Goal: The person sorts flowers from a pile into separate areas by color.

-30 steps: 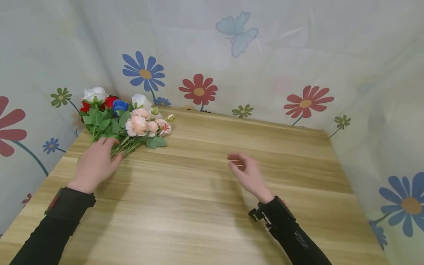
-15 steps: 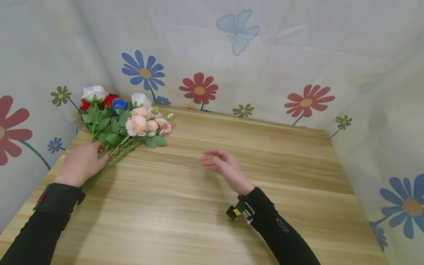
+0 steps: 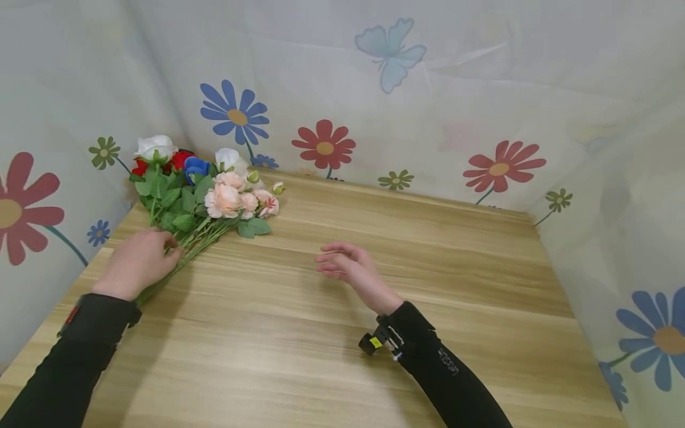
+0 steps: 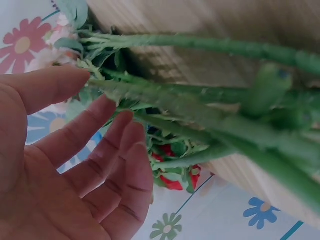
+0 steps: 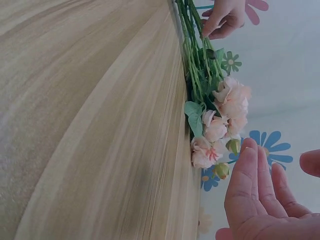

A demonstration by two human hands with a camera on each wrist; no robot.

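Observation:
Artificial flowers lie at the table's far left in the head view: pale pink blooms (image 3: 225,201), white roses (image 3: 156,147), a blue rose (image 3: 195,167) and red ones partly hidden. Over their green stems (image 3: 200,241) is my left hand (image 3: 138,261). In the left wrist view, its thumb and index fingertips (image 4: 106,106) lie on either side of a green stem (image 4: 165,102); whether they pinch it is unclear. My right hand (image 3: 355,270) hovers over the middle of the table, fingers extended and slightly bent, holding nothing. In the right wrist view its fingers (image 5: 250,175) appear below the pink flowers (image 5: 232,100).
The wooden table (image 3: 299,345) meets printed cloth (image 3: 455,77) at the back and both sides. Black straps and sleeves cover both wrists, with a small camera (image 3: 369,343) jutting from the right one.
My left hand has moved toward me and left along the stems, then nearly stopped. My right hand has shifted left, its fingers straighter. The flowers lie in about the same place.

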